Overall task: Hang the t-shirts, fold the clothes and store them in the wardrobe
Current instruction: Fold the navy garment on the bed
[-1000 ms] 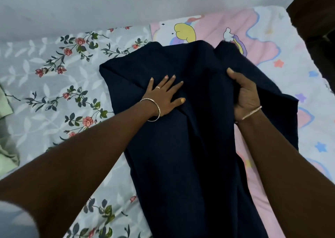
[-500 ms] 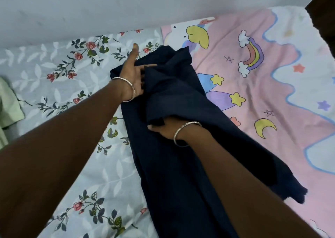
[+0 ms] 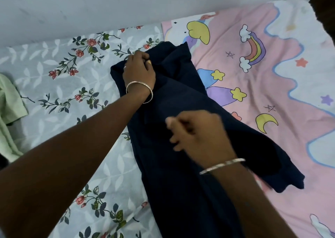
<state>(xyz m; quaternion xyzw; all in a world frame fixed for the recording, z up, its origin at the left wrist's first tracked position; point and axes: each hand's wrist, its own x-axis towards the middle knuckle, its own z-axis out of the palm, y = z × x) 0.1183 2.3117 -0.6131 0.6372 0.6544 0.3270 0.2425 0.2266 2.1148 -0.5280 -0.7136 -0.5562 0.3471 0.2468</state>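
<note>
My left hand [image 3: 139,71] pinches the far end of the navy garment [image 3: 181,192], only half folded on the floral sheet's [image 3: 54,96] right edge. My right hand [image 3: 197,132] is blurred and I cannot tell its grip. Finishing the fold and storing are not yet done.

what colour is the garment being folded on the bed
Plain dark navy blue cloth garment, clearest in the head view.

Back: wall [image 3: 90,6] closes the far edge of the bed [image 3: 45,122]. Far right corner: dark wooden furniture [image 3: 326,7]. Centre: navy garment [image 3: 181,192] lying lengthwise, left hand [image 3: 138,71] at its far end, right hand [image 3: 197,134] over its middle, both forearms across the near approach. Left: floral sheet [image 3: 72,78], passable up to the light green garment [image 3: 10,103] at the edge. Right: pink cartoon sheet [image 3: 272,85], flat and passable.
</note>
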